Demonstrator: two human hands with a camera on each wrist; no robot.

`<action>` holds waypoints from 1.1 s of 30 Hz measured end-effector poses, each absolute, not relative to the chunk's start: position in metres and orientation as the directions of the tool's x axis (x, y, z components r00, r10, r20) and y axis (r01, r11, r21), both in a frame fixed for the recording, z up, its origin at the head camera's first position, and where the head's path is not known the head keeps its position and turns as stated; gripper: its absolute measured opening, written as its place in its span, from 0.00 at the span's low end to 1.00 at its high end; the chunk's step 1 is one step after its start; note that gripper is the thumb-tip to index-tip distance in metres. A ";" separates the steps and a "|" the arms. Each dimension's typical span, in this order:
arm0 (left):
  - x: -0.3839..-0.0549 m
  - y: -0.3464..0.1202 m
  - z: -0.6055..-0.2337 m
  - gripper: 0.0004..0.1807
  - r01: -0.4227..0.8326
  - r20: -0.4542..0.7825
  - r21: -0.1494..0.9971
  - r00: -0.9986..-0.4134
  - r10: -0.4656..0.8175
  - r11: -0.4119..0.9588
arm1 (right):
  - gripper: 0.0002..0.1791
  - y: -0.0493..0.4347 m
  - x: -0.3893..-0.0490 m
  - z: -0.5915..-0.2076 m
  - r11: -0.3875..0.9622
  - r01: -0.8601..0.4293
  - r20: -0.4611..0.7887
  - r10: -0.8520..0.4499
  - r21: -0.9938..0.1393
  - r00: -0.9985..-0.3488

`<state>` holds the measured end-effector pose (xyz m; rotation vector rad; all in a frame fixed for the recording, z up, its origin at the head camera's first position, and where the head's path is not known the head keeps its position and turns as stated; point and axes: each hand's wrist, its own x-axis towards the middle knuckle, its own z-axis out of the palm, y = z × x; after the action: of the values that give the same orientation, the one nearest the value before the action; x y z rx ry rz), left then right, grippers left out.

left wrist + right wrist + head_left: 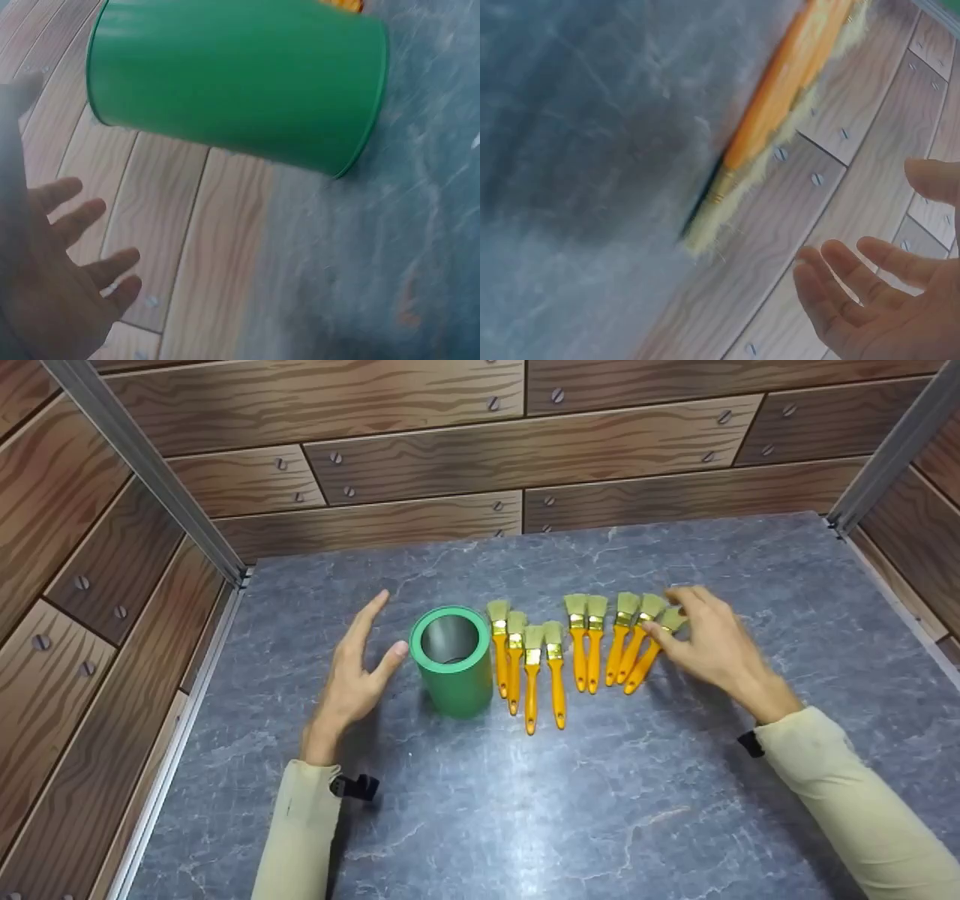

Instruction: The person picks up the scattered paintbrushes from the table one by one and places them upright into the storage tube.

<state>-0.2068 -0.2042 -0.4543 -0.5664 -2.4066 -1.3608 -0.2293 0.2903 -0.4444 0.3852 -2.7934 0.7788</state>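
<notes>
A green cylindrical can [459, 690] stands upright with its round mouth facing up. My left hand [349, 679] is just to its left, fingers straight and thumb spread, the thumb tip close to the can's rim. To the right of the can lie paintbrushes with orange handles and pale bristles, several in a left group [532, 682] and several in a right group [594, 652]. My right hand [712, 645] hovers at the bristle end of the rightmost paintbrush [643, 666], thumb and fingers apart. In the right wrist view its fingers [847, 281] are loosely bent with nothing between them.
Everything lies on a grey marbled tabletop [442, 825]. Wood-patterned panels [420, 450] enclose the back and both sides, with metal posts [150, 472] at the back corners. A black wrist strap [356, 787] shows at the left sleeve.
</notes>
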 end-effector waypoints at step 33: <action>-0.201 -0.166 -0.526 0.60 0.218 0.201 0.976 -0.925 0.324 0.018 | 0.28 0.310 -0.248 -0.472 0.824 0.006 -0.112 -0.069 -0.567 -0.991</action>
<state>-0.2006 -0.1658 -0.5263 -0.6126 -2.2950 -2.1735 -0.2482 0.3099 -0.4720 0.0542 -3.1213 0.9714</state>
